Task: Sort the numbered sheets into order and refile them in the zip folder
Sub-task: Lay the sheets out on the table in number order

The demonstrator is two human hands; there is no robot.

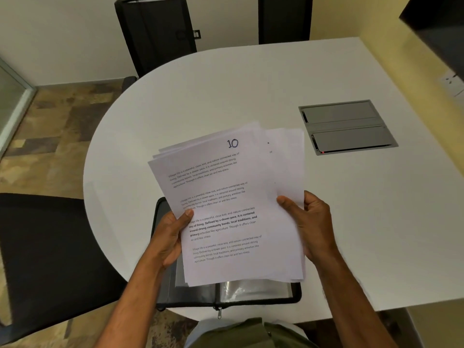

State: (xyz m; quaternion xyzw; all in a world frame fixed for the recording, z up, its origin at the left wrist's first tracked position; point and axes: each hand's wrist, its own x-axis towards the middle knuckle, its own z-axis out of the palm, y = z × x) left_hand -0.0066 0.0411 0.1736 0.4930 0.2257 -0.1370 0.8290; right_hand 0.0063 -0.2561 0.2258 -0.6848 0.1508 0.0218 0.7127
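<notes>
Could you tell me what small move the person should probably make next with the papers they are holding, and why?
Probably slide the top white printed sheet marked 10 aside with the left hand to read the next number. Both hands, the right hand too, grip a loosely fanned stack above the open black zip folder on the white table, so sorting seems unfinished.

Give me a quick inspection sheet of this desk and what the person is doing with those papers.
Surface: white round-ended table, with a grey flap-lidded panel set into it.
Job's things: fanned numbered sheets, the top one marked 10, held above the open black zip folder at the near edge.
Clutter: nothing seen.
Hands: left hand grips the sheets' left edge; right hand grips the right edge, thumb on top.
Cables: nothing seen.
Surroundings: black chairs at the far side and left, patterned floor, wall socket on the right.
</notes>
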